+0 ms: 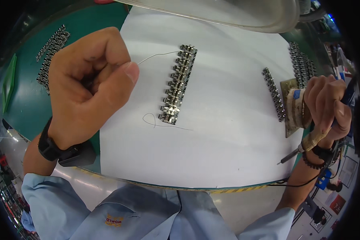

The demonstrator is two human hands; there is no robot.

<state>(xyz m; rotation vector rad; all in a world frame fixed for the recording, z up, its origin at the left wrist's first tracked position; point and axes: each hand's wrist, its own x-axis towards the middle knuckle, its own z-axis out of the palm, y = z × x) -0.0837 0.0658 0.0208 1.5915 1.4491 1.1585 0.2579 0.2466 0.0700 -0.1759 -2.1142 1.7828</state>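
My left hand (pixel 94 86) is closed at the left, thumb pressed to the curled fingers, pinching a thin solder wire (pixel 159 54). The wire runs from the fingertips to the upper end of a strip of shiny metal connectors (pixel 180 82), which lies slightly slanted on a white sheet (pixel 224 152). A fine looped strand (pixel 149 117) lies by the strip's lower end. At the right, my right hand (pixel 328 102) grips a soldering iron (pixel 292 155), its dark tip pointing down and left above the sheet, well apart from the strip.
Beside my right hand stands a pale block (pixel 295 110) on a worn plate. A single connector strip (pixel 274 94) lies left of it, more strips (pixel 300 60) behind. Other strips (pixel 54 52) and a green tray (pixel 10 84) are at far left. A metal lamp-like cover (pixel 236 18) overhangs the back.
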